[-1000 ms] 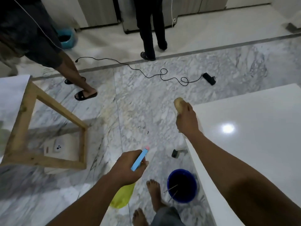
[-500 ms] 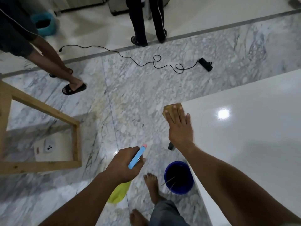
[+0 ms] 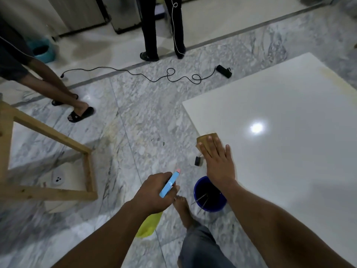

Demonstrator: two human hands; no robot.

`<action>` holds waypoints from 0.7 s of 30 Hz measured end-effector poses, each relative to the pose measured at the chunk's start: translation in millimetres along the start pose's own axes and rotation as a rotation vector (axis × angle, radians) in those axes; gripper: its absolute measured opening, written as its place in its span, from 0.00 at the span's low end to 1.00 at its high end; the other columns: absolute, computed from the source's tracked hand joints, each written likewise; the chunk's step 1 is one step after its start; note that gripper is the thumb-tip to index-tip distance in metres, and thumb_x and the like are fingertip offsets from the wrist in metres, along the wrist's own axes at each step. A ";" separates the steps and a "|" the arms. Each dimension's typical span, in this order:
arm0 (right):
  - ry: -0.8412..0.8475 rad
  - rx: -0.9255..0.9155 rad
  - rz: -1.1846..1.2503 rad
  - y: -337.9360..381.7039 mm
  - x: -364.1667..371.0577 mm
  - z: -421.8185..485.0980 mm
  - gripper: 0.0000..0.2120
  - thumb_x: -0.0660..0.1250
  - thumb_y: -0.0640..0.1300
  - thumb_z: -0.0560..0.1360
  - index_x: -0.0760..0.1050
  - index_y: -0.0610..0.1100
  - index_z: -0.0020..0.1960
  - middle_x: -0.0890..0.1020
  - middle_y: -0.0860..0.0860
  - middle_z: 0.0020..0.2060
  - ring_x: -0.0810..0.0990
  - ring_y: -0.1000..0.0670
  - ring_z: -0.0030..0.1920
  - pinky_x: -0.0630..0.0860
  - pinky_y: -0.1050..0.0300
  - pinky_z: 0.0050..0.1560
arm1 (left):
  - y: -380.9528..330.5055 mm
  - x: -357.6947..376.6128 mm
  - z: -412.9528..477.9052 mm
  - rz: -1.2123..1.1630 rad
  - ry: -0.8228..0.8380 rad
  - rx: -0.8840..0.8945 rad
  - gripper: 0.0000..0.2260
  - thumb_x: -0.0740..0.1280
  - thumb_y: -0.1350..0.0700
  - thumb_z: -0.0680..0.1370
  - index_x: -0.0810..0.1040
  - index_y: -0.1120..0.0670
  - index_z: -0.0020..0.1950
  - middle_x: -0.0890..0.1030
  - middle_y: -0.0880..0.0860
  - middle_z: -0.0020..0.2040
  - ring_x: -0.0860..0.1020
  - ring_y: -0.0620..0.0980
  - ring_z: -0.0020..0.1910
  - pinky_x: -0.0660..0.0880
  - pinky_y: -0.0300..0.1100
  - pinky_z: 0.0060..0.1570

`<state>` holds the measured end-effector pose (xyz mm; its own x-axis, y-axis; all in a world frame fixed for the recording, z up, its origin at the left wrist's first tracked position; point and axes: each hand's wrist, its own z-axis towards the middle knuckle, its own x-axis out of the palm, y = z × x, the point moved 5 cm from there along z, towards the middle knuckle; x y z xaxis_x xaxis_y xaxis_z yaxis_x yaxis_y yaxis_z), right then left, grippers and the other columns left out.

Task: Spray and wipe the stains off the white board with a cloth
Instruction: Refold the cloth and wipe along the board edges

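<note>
Marble floor (image 3: pixel 146 122): grey-veined, glossy, fills most of the view.

White board (image 3: pixel 289 151): large, lies flat on the right, its surface reflecting a ceiling light. A faint yellowish stain (image 3: pixel 328 74) runs along its far right edge.

Wooden frame (image 3: pixel 48 128): stands at the left, well apart from the board.

Bystanders: one person in dark trousers (image 3: pixel 154 26) stands at the far side; another in black sandals (image 3: pixel 81 113) stands at the left.

Blue bucket (image 3: pixel 212 208): on the floor just beside the board's near left edge, partly hidden by the right forearm. Thin sticks lean inside it.

Right hand (image 3: pixel 218 161): laid flat with fingers straight, pressing down on the cloth at the board's left edge.

Left hand (image 3: pixel 154 192): held over the floor, fingers curled round the neck of the spray bottle (image 3: pixel 169 185), which has a blue head and a yellow body hanging below the hand. The nozzle points away from the person.

Cloth (image 3: pixel 204 138): tan, under the right fingertips, on the board's left edge.

Black cable (image 3: pixel 170 74): loops across the floor at the far side to a black adapter (image 3: pixel 223 71).

Small dark object (image 3: pixel 199 161): on the floor against the board's edge, too small to identify.
</note>
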<state>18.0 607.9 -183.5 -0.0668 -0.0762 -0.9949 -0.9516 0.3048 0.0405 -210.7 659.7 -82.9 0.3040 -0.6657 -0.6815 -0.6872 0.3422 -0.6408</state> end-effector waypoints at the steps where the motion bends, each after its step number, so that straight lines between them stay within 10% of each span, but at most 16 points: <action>1: 0.005 0.003 0.002 -2.8 1.6 -18.2 0.41 0.63 0.40 0.73 0.48 0.52 0.81 0.47 0.46 0.81 0.44 0.41 0.81 0.54 0.33 0.76 | -1.6 10.5 -12.2 -0.006 0.008 0.005 0.14 0.67 0.47 0.77 0.78 0.58 0.44 0.82 0.54 0.38 0.80 0.54 0.36 0.78 0.57 0.41; 11: 0.027 0.043 -0.041 -35.2 20.4 -188.3 0.43 0.69 0.48 0.73 0.50 0.50 0.81 0.49 0.44 0.81 0.45 0.39 0.81 0.56 0.33 0.75 | -35.1 112.7 -128.6 -0.053 0.097 0.014 0.13 0.66 0.44 0.77 0.78 0.54 0.46 0.83 0.54 0.40 0.80 0.55 0.37 0.79 0.56 0.42; 21: -0.051 0.044 -0.026 -58.7 26.0 -320.2 0.39 0.54 0.37 0.72 0.49 0.51 0.81 0.49 0.45 0.81 0.45 0.40 0.81 0.56 0.34 0.75 | -77.6 179.7 -187.3 -0.036 0.076 0.022 0.15 0.64 0.41 0.76 0.78 0.53 0.45 0.82 0.52 0.39 0.81 0.53 0.38 0.78 0.53 0.43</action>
<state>-24.0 284.0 -182.0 -0.0258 -0.0360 -0.9990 -0.9386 0.3449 0.0118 -226.4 389.3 -89.5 0.2768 -0.7262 -0.6293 -0.6618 0.3308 -0.6728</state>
